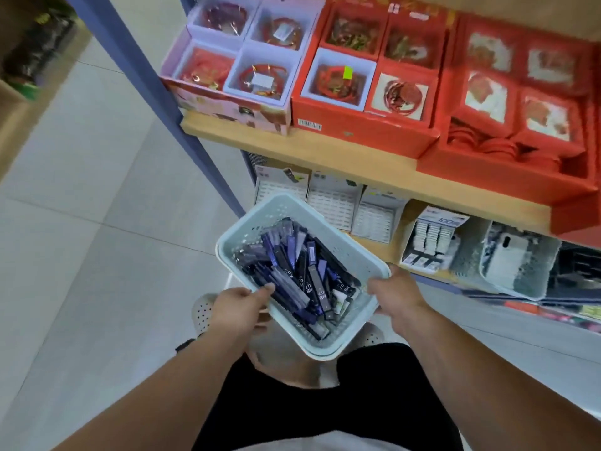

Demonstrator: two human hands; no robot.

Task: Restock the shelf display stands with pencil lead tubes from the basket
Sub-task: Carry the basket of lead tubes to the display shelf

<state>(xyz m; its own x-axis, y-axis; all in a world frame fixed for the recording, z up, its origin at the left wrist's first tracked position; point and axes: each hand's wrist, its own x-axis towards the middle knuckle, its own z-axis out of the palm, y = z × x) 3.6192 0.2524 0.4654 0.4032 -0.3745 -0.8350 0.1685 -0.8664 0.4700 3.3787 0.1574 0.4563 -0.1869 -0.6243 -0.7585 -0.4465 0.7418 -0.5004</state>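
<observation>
A pale blue perforated basket is held in front of my waist, tilted. It is full of several dark blue and black pencil lead tubes marked HB. My left hand grips the basket's near left rim, thumb over the edge and touching the tubes. My right hand grips the right rim, thumb on the inside. On the lower shelf behind the basket stand white display stands with rows of small slots.
A wooden shelf edge runs above the stands, carrying red and pink boxes of ornaments. A blue upright post stands at the left. Further right on the lower shelf are packs of white items and a clear bin. Grey tiled floor lies to the left.
</observation>
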